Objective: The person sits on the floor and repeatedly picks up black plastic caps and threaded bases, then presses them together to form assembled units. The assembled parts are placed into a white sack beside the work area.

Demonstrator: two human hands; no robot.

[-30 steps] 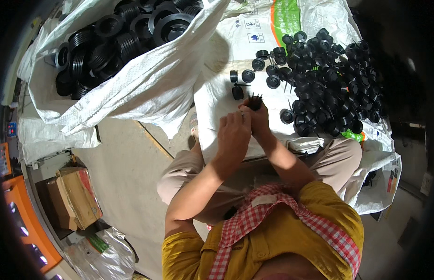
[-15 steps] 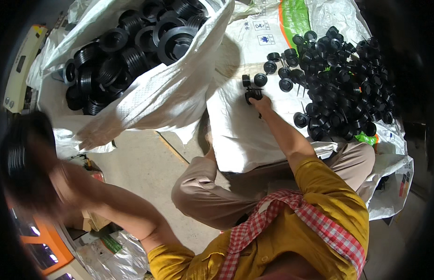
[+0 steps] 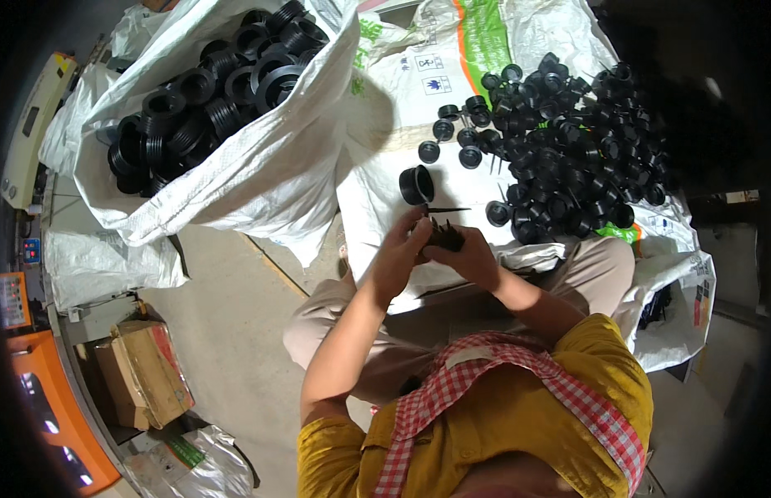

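Observation:
My left hand (image 3: 395, 256) and my right hand (image 3: 471, 261) meet above the white woven sack (image 3: 373, 199) over my lap. Between the fingers of both is a dark plastic piece (image 3: 445, 238) with thin prongs sticking up; the fingers partly cover it. Just beyond the fingertips a thin black stick (image 3: 448, 210) points right. A wide black threaded cap (image 3: 417, 185) stands on its side past my left fingertips. To the right lies a heap of small black caps (image 3: 560, 149), some with thin stems.
At the far left a big white sack (image 3: 236, 178) stands full of black threaded rings (image 3: 195, 87). A cardboard box (image 3: 149, 373) sits on the floor near an orange machine panel (image 3: 58, 415). Another white bag (image 3: 680, 307) with black pieces is at my right.
My left hand has come from the far left, where it held a large ribbed black part, to meet my right hand. My right hand has drawn nearer my lap. A wide threaded cap now stands on the sack.

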